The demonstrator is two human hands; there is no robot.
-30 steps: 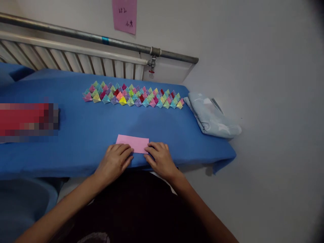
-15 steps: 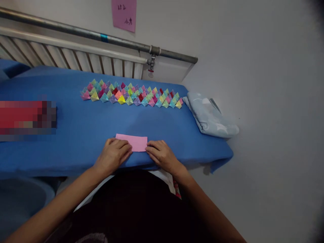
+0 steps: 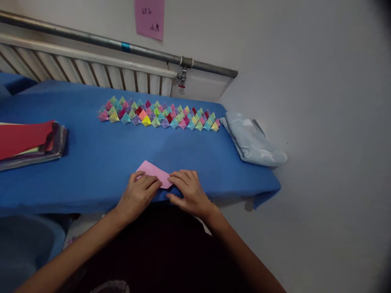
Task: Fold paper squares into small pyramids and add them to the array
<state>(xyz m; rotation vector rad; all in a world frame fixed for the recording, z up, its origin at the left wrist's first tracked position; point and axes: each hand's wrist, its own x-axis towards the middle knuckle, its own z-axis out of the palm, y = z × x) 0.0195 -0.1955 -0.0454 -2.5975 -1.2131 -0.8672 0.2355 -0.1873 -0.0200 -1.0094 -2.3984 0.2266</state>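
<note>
Seems midway through a folding step: lining up or flattening a layer of small, pink, straight-edged paper (image 3: 155,170), judging by the fingers spread along it. Calls, in the next move, for steady pressure on the left side and an even run of the right fingertips along the edge, without letting layers slip.

Looks smooth, matte and evenly pink on the visible face, longer than wide, with a pointed upper corner and a slanting right end. Lies on the blue cloth cover (image 3: 100,162), close to the near edge and tilted down towards the right. Cannot tell how many layers lie beneath, nor see the lower left part, hidden under fingers.

With the left hand (image 3: 137,197), covers the lower left of the paper, fingers close together; cannot tell whether anything is pinched under them. With the right hand (image 3: 190,194), touches the right end with fingertips, thumb held apart below — not clamped on anything.

Beyond the paper, see a long band of multicoloured folded-paper points (image 3: 156,122), packed in rows. To the left, note a stack of red and other coloured paper (image 3: 27,136); to the right, a folded pale blue patterned fabric bundle (image 3: 255,142).
</note>
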